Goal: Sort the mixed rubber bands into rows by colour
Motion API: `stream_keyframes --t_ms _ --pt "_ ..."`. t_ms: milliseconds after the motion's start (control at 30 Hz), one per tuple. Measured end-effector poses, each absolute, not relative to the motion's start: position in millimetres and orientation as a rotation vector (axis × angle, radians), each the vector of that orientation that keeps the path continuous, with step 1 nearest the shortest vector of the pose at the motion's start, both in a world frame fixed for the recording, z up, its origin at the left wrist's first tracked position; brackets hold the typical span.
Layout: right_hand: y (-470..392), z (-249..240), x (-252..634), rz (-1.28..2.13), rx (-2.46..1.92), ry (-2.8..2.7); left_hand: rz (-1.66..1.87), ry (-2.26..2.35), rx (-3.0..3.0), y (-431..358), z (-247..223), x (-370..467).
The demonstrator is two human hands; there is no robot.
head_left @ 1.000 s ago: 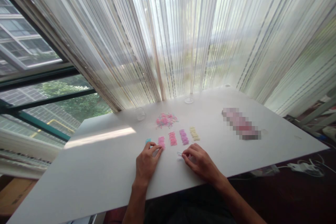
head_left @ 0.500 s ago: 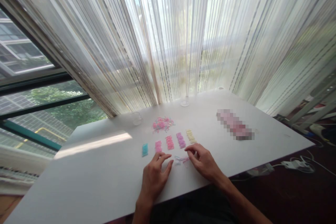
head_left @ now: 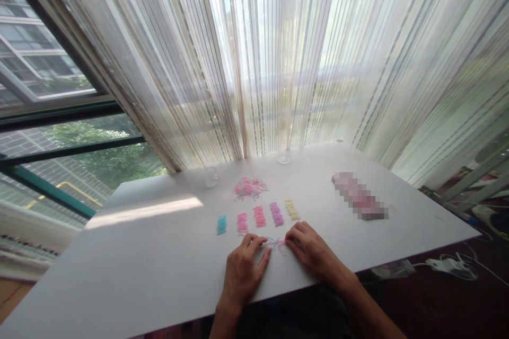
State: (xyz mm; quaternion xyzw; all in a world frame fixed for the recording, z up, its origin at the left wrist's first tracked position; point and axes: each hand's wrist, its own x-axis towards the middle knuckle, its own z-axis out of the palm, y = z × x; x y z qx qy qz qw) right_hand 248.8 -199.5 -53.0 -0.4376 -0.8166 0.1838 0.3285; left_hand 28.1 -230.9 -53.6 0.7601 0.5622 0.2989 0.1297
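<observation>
Thin pink and pale-blue strands (head_left: 275, 244) lie loosely crossed on the surface (head_left: 159, 259), five o'clock from the pile (head_left: 249, 188); our left hand (head_left: 243, 266) has fingers parted, our right hand's (head_left: 312, 248) grip we cannot tell.

The head camera looks forward and down over the left hand (head_left: 244, 265), right hand (head_left: 312, 249) and white table (head_left: 131, 259), toward sheer striped curtains (head_left: 270, 74).

White table (head_left: 139, 275) | five bundles (head_left: 260, 216) abreast | mixed pile (head_left: 249, 187) behind | loose strands (head_left: 275, 244) in front | clear containers (head_left: 211, 177) | blurred pink item (head_left: 359, 196)
</observation>
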Motion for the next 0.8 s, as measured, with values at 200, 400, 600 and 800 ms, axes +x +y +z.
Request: stream_keyframes --t_ms 200,400,600,800 --pt "-199 -55 251 0.545 -1.131 -2.048 0.933 1.603 2.206 -232 -54 26" --pt "-198 -57 251 0.542 -1.100 -2.040 0.943 1.597 2.225 -231 -52 32" --pt "-198 -62 249 0.460 -1.032 -2.037 0.871 1.558 2.269 -222 -41 48" --pt "-198 -64 248 0.445 -0.999 -2.040 0.707 1.566 2.327 -217 -39 53"
